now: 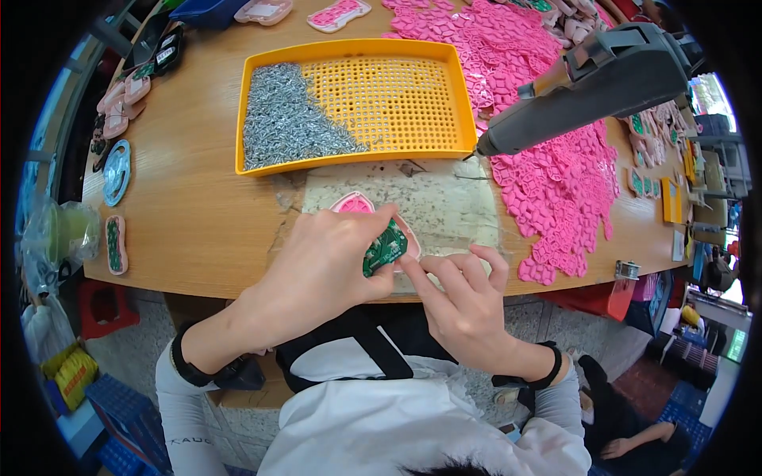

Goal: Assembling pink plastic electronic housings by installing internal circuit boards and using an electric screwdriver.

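Pinch grip on the left: the left hand (333,246) has thumb and index finger closed on a green printed circuit board (386,247). Board sits at a pale-pink plastic shell (409,236) with a hot-pink insert (355,205), over the 6 o'clock end of a pale, worn work mat (456,198); fully seated or not, can't tell. Right hand (464,305) at 4 o'clock, index fingertip on the board/shell edge, other fingers loosely bent; can't tell if it's pinching. From the board: yellow perforated plastic tray (463,95) at 12, small silver metal screws (290,119) on its 9 o'clock side. Hot-pink plastic pieces (556,190) heaped at 2, dark-grey gun-shaped tool (587,95) above them.
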{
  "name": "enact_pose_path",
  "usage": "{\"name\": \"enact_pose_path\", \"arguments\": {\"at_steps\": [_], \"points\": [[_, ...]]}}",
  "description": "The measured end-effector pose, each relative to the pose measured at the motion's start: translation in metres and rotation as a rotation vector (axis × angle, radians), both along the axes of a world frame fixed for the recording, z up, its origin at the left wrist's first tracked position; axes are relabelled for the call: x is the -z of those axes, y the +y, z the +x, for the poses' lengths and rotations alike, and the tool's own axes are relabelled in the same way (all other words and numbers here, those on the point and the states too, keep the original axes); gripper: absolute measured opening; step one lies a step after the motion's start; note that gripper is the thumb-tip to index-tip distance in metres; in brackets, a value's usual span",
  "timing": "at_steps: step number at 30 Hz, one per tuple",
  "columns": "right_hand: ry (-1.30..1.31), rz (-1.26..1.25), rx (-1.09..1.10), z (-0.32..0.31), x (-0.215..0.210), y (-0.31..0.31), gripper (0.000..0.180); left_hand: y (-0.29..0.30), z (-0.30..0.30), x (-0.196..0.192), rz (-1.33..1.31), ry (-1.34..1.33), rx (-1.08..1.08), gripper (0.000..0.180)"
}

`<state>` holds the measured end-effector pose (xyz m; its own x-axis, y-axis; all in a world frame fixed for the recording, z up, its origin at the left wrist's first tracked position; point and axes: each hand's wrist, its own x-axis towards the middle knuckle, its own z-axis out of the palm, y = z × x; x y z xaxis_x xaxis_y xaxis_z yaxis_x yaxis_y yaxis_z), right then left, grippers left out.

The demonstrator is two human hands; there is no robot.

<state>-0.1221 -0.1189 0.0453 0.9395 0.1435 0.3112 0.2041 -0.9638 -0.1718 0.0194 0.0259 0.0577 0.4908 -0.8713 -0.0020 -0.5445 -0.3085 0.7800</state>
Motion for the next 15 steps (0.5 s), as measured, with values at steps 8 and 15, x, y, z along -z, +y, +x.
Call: {"name": "enact_pose_path", "arguments": {"at_steps": [8,15], "points": [[0.031,-0.033,-0.106,0.001,-0.001,-0.015,0.045,0.002,-0.003,-0.005,0.108,-0.121,-0.002,0.051],[0.099,-0.035,-0.065,0.007,0.006,-0.005,0.048,-0.003,-0.005,-0.002,0.110,-0.246,-0.051,0.052]]}}
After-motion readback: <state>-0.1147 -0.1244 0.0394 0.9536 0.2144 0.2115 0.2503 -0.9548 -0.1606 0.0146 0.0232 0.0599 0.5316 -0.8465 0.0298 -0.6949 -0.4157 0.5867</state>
